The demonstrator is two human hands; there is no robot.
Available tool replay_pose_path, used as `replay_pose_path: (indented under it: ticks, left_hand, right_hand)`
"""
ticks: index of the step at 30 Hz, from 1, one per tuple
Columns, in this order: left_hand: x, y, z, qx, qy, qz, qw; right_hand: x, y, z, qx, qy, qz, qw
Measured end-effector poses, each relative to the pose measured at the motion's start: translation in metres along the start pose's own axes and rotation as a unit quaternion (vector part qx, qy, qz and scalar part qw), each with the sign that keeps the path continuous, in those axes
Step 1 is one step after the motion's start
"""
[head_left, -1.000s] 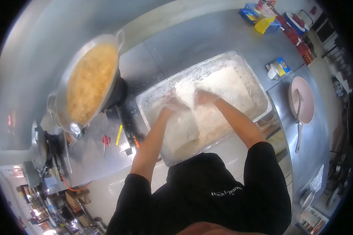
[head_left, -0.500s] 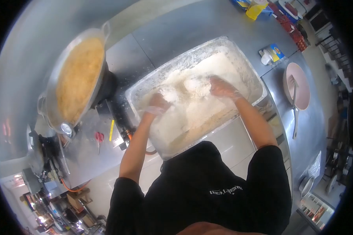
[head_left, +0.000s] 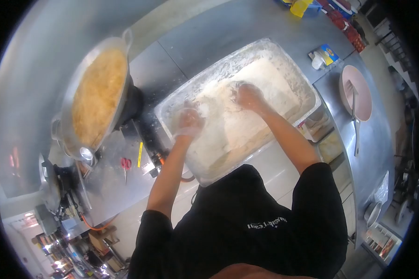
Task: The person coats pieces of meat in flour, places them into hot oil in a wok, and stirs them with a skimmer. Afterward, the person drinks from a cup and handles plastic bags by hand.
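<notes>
Down on the steel counter, the large rectangular clear plastic tub [head_left: 307,90] dusted with flour takes up most of the working space, set at a slant with its near corner reaching past the counter edge toward the person's black shirt [head_left: 246,223]. Its raised walls fence the hands on all sides, while bare grey counter [head_left: 209,32] lies open beyond its far rim. Inside it sits the pale mound of floury white dough [head_left: 246,125], spread across nearly the whole floor of the tub.

Both hands wear thin clear gloves and press into the mound. The left hand [head_left: 189,122] rests on the dough near the tub's left wall, fingers curled downward into it; whether they grip a clump cannot be told. The right hand [head_left: 248,96] lies near the middle of the mound, fingers bent and partly sunk in the dough, likewise too coated to tell how tightly they close. The two hands are near each other but not touching.

Left of the tub, just beside its wall, stands the wide metal wok [head_left: 97,95] filled with yellow-orange food on a black burner. Red-handled scissors [head_left: 125,165] lie on the counter below it. To the right, well apart, a pink round plate [head_left: 358,88] carries a metal utensil, and a small blue-and-yellow box [head_left: 328,53] sits past the tub's far right corner.
</notes>
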State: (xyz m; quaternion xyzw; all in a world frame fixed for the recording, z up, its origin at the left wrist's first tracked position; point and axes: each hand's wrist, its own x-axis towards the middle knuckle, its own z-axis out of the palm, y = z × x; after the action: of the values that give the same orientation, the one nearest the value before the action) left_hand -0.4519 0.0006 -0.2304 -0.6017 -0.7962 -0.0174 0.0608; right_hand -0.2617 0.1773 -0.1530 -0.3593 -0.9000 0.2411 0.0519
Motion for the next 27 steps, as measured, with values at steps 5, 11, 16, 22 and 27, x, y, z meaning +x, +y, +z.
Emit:
replay_pose_path:
  ticks: [5, 11, 16, 22, 27]
  left_hand:
    - [-0.004, -0.016, 0.032, 0.183, 0.168, 0.049, 0.967]
    - [0.006, 0.014, -0.082, -0.292, 0.015, -0.082, 0.953]
    - [-0.004, -0.017, -0.034, -0.231, 0.045, -0.082, 0.968]
    - [0.017, -0.009, -0.075, -0.254, 0.029, -0.029, 0.966]
    - [0.025, -0.001, -0.103, -0.327, -0.05, -0.085, 0.94]
  right_hand:
    - [0.031, 0.014, 0.046, -0.129, 0.061, -0.004, 0.99]
    - [0.027, -0.004, 0.014, -0.073, 0.081, -0.011, 0.994]
    - [0.009, 0.02, -0.034, -0.063, 0.062, -0.129, 0.988]
    - [-0.009, 0.011, -0.037, 0.078, 0.106, -0.073, 0.989]
    - [-0.004, 0.058, -0.032, 0.045, 0.017, -0.147, 0.988]
